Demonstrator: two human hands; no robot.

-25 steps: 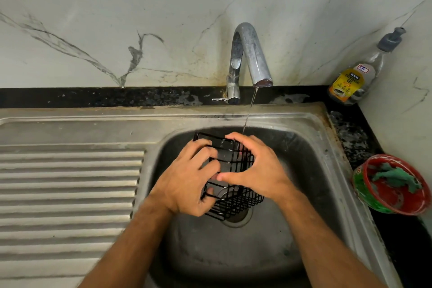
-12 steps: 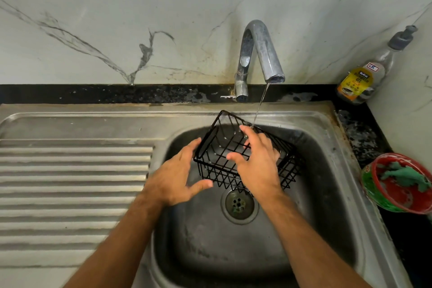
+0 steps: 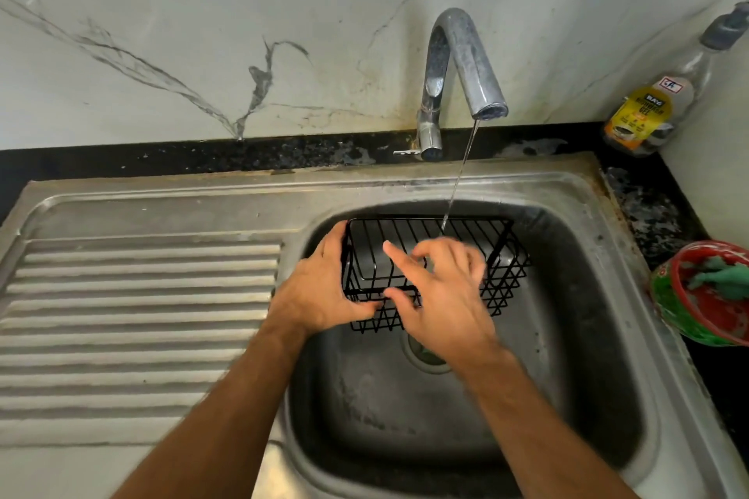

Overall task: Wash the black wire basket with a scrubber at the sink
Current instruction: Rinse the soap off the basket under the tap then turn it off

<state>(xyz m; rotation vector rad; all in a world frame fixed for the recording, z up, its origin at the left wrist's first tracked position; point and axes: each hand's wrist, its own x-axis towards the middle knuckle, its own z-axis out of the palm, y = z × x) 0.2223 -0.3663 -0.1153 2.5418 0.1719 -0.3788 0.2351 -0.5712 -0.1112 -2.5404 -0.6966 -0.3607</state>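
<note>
While the left hand (image 3: 320, 292) grips the black wire basket's (image 3: 498, 275) left end inside the sink (image 3: 608, 397), the right hand (image 3: 439, 292) rests loosely spread on it; wet wire could slip under the tap's (image 3: 462, 65) stream.

A single head-worn view looks forward and steeply down from above the sink (image 3: 600, 190), close enough that both forearms enter from the bottom edge. It faces the marble wall (image 3: 202, 12) behind the tap (image 3: 458, 53). Wide-angle bending curves the drainboard (image 3: 138, 316) at left and the counter (image 3: 648, 211) at right.
</note>
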